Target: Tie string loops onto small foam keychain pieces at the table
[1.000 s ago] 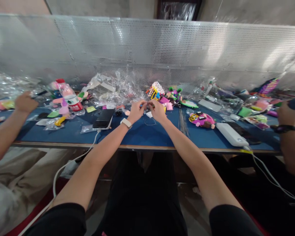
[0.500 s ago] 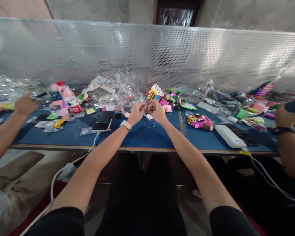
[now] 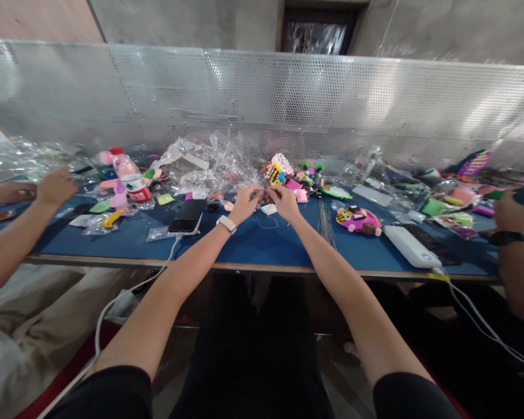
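My left hand point(image 3: 244, 205), with a pale watch band at the wrist, is closed in a pinch; a bit of blue shows at its fingertips. Close beside it, my right hand point(image 3: 285, 203) also has its fingers pinched together. What lies between the fingers is too small to make out. Just under the hands are a small white piece point(image 3: 269, 209) and a thin wire loop point(image 3: 268, 223) on the blue table point(image 3: 262, 250). Behind my right hand sit colourful clay figures point(image 3: 279, 167), one with yellow and black stripes.
A bundle of thin wires point(image 3: 326, 224), a pink clay figure point(image 3: 358, 221) and a white power bank point(image 3: 411, 247) lie to the right. Leftward are a phone point(image 3: 187, 216) with a cable and a bottle point(image 3: 133, 183). Clear plastic bags point(image 3: 218, 163) lie behind. Co-workers' hands flank me.
My view has shifted slightly, so the table sits a little lower. My hands stay pinched close together. At the left, more of a co-worker's second arm shows.
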`<state>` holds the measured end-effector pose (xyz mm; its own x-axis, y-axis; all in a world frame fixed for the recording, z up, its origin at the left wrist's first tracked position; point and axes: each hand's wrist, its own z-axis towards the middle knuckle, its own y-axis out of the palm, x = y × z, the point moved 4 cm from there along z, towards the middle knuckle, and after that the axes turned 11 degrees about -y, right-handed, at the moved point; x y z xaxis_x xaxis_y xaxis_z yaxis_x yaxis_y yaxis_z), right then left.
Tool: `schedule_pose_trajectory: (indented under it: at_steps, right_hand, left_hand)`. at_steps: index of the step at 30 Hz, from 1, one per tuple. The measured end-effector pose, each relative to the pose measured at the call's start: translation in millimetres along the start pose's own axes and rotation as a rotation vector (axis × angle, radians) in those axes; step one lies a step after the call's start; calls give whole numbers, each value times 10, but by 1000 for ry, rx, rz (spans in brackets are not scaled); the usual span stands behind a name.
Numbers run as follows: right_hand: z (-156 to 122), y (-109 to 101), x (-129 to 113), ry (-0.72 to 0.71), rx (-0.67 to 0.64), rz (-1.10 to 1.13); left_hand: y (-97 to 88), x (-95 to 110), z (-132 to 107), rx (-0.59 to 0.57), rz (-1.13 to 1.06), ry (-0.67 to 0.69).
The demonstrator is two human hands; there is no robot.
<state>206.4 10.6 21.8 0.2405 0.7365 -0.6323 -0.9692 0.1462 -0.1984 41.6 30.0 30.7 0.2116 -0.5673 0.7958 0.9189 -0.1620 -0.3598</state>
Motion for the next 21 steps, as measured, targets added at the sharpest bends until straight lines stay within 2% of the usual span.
schedule_pose_trajectory:
  at_steps: [4, 7, 11, 15, 19, 21]
  right_hand:
    - [5, 59, 110, 270, 53, 285]
    - [-11, 86, 111, 393, 87, 437]
    - [-29, 111, 84, 436, 106, 569]
    - [-45, 138, 149, 464, 114, 570]
    - [-47, 96, 293, 450, 237, 477]
    - [-40, 6, 319, 358, 310, 326]
  left_hand:
    - [-27, 108, -42, 20, 167, 136]
    - [-28, 122, -60, 12, 267, 175]
    - [-13, 122, -86, 23, 324, 247]
    - [53, 155, -120, 8, 361, 289]
    - [47, 152, -97, 99, 292, 202]
    - [-9, 98, -62, 192, 235, 125]
